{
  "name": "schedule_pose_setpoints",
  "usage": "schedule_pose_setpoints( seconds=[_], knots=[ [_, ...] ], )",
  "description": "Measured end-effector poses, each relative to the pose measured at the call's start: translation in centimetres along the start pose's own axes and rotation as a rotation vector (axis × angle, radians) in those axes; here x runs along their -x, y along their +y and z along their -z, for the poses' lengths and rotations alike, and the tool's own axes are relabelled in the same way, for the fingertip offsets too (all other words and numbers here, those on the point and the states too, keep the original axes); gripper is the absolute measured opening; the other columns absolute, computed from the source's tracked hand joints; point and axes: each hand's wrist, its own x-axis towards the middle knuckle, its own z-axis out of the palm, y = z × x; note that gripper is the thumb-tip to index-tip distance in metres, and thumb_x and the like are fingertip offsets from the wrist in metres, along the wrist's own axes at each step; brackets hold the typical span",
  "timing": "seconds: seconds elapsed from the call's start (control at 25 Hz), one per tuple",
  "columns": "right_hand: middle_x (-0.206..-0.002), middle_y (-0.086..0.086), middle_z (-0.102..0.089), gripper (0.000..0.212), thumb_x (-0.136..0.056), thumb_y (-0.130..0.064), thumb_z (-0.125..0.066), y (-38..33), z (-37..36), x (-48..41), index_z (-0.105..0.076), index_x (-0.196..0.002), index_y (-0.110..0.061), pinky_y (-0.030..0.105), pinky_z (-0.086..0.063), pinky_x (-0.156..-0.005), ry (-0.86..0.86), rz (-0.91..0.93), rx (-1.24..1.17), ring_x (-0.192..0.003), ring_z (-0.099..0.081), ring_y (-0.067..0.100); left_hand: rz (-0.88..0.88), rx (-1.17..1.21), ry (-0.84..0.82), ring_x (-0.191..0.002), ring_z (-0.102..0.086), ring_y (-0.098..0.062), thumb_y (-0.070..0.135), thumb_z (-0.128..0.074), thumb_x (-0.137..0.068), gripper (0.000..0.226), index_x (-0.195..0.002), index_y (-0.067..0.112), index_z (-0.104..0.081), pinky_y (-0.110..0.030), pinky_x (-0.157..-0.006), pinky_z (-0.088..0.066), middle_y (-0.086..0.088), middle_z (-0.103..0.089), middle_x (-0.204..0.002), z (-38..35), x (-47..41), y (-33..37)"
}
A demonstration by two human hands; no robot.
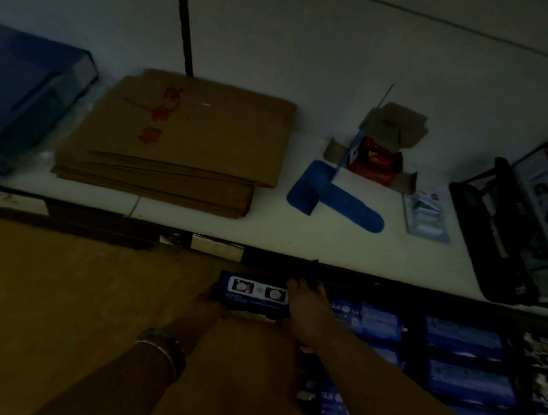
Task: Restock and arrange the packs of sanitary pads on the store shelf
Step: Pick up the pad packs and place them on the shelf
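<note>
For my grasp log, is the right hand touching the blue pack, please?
Touching. Head view: the right hand grips the blue pack at its right end.

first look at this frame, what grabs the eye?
At the centre, the left hand and right hand hold a blue pack by its ends, just below the dark front edge of the white shelf. To its right, more blue packs lie in rows. On the shelf above, a stack of flattened cardboard stands out in the dim light.
</note>
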Motion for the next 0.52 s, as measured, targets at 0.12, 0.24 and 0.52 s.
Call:
schedule_pose_setpoints(
  seconds=[0.12,0.24,0.52],
  knots=[
    [-0.146,0.014,-0.031,0.071,-0.089,-0.026,-0.060,0.3,-0.3,-0.1,-0.021,-0.145,-0.008,0.033,-0.022,-0.108,-0.004,-0.003,-0.038,-0.129,-0.035,0.028,0.009,-0.012,-0.009,-0.126,-0.042,-0.035,-0.018,-0.039,-0.088,0.056,-0.139,0.004,-0.035,-0.039,-0.106,-0.033,-0.019,-0.042,-0.139,-0.2,-0.7,-0.3],
    [-0.149,0.014,-0.025,0.071,-0.091,-0.024,-0.058,0.3,-0.7,-0.2,-0.016,-0.146,-0.007,0.032,-0.027,-0.106,-0.011,-0.019,-0.061,-0.130,-0.034,0.030,0.038,-0.038,-0.054,-0.128,-0.040,-0.035,-0.016,-0.037,-0.090,0.052,-0.139,0.002,-0.033,-0.037,-0.105,-0.032,-0.022,-0.041,-0.140,-0.2,-0.7,-0.4],
    [-0.148,0.016,-0.025,0.073,-0.090,-0.021,-0.060,0.4,-1.1,-0.8,-0.016,-0.147,-0.008,0.034,-0.038,-0.103,-0.011,-0.038,-0.099,-0.126,-0.039,0.032,0.077,-0.087,-0.142,-0.125,-0.041,-0.031,-0.008,-0.035,-0.096,0.045,-0.140,0.002,-0.030,-0.036,-0.109,-0.029,-0.021,-0.038,-0.142,0.2,-0.8,0.0]
  ],
)
